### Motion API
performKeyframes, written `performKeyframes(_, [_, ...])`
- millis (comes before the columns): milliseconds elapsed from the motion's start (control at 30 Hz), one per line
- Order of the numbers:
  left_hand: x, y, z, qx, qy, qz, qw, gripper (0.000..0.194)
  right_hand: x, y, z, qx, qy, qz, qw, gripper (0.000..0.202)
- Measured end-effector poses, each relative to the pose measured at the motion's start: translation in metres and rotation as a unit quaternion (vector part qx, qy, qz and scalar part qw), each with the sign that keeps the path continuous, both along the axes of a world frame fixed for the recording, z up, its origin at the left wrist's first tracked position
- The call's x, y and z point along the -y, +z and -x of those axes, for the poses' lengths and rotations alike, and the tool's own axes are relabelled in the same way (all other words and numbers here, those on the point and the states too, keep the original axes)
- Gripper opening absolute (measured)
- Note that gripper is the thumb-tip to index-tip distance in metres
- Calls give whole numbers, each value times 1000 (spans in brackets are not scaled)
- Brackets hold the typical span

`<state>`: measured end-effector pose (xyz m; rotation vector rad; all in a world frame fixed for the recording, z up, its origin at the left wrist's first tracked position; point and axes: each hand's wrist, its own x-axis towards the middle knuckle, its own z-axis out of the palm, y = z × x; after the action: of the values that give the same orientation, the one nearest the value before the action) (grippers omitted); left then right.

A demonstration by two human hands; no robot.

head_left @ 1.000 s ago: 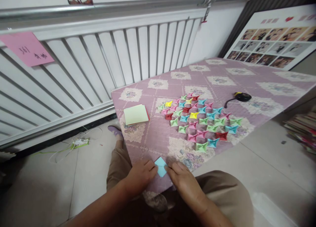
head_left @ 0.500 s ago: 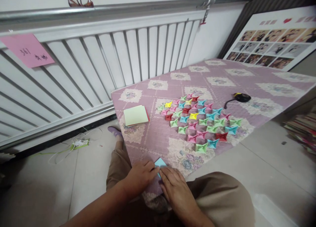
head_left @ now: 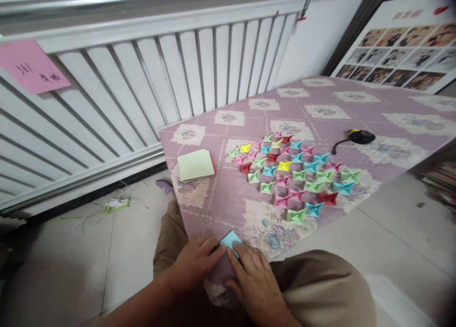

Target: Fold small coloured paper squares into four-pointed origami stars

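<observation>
A small folded piece of blue paper (head_left: 231,239) lies near the close corner of the table, between my two hands. My left hand (head_left: 197,259) is curled, its thumb and fingertips pinching the left edge of the paper. With fingers stretched out and lying flat, my right hand (head_left: 254,275) presses on the paper's right and lower side. Part of the paper is hidden beneath these fingers. Beyond the hands stand several folded paper shapes (head_left: 284,166) in green, pink, blue, red and yellow, set in slanting rows. To their left rests a stack of square paper sheets (head_left: 195,164), pale yellow on top.
A purple flowered tablecloth (head_left: 228,199) covers the table. A black object with a thin tail (head_left: 360,137) lies at the right. Behind are a white radiator (head_left: 199,70) with a pink note (head_left: 33,67) and a photo board (head_left: 402,47). A power strip (head_left: 117,204) is on the floor.
The view has shifted a little. Both hands have parted slightly on the blue paper, so more of it shows. The right hand's fingers have slid a little lower and to the right.
</observation>
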<state>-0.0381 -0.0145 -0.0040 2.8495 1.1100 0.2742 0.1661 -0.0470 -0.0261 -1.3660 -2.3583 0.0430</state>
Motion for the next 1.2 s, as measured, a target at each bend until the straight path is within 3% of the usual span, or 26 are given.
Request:
performKeyframes(200, [-2,2,-5,-18,4,8,1000,27,1,-8,3,-9,-20,3,1000,58])
performKeyframes(433, [-1,3,-9,-42,12,16,999,32,2,-4,5,-14,-22,4,1000,60])
performKeyframes(700, [-4,9,-11,-64,6,18,998,31,5,-9,-6,-31,13,-3,999,54])
performKeyframes(967, [-1,9,-12,-71,20,10,997,31,6,3,-16,37,51,-30,998,48])
performKeyframes(1200, [2,8,-11,-66,25,28,997,34,9,-5,-26,64,56,-63,994,48])
